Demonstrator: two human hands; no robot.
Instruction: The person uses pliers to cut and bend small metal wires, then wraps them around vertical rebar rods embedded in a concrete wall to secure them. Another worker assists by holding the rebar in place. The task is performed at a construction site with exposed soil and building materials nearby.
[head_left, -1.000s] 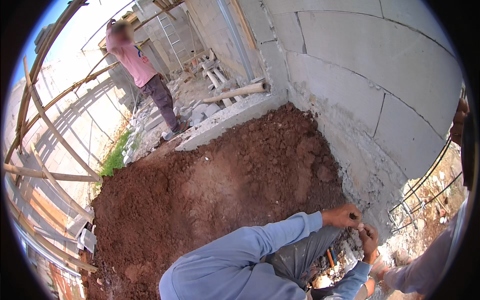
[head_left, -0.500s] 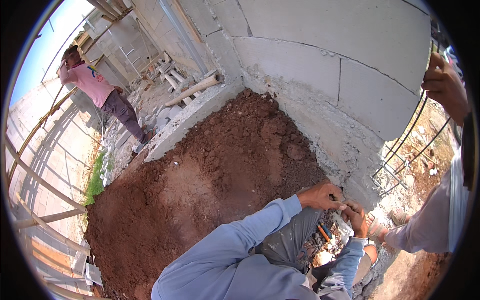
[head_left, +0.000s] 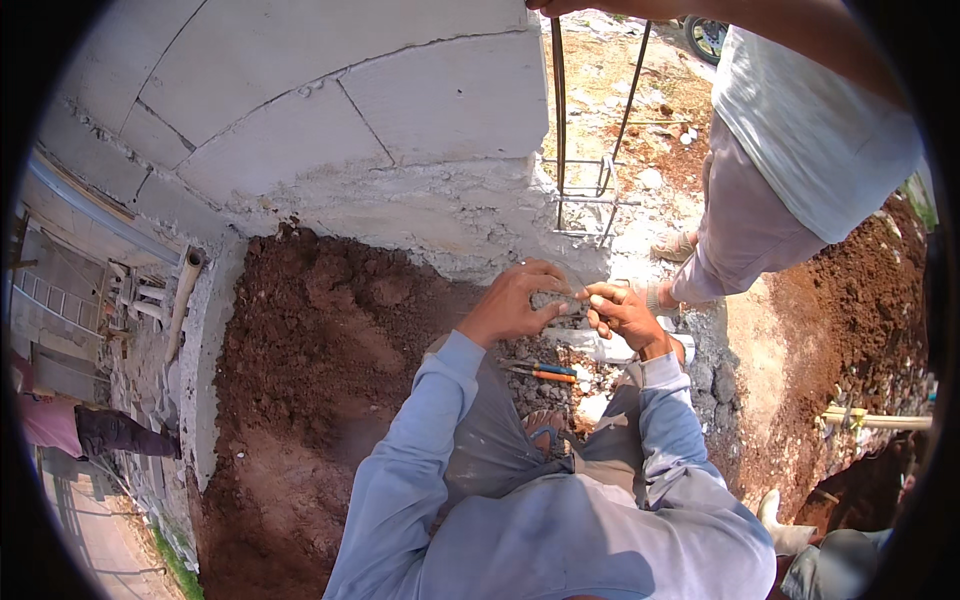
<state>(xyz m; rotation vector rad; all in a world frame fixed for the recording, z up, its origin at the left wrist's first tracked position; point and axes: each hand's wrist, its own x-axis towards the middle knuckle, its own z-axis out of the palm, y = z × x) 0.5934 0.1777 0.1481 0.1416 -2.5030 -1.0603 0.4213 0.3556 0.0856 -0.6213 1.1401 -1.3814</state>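
Note:
My left hand (head_left: 515, 303) and my right hand (head_left: 625, 318) meet in front of me, low over the rubble at the foot of the wall. The left one is closed, its fingers curled towards the thumb; the right one is pinched shut. A thin, wire-like strand (head_left: 584, 291) shows faintly between the fingertips; its exact kind is too small to tell. Beneath the hands, pliers (head_left: 550, 372) with orange and blue handles lie on the ground. A white pipe (head_left: 590, 346) lies just under my right hand, partly hidden by it.
A block wall (head_left: 440, 100) rises ahead, with steel rebar (head_left: 560, 130) standing at its right end. Close on the right stands a person (head_left: 790, 150), one arm reaching to the bars. Brown soil (head_left: 310, 350) fills the left. Another person's boot (head_left: 780, 525) shows lower right.
My view has swung to the right, so the rebar and the standing person now sit nearer the middle. My hands stay together, with the thin strand now visible between them.

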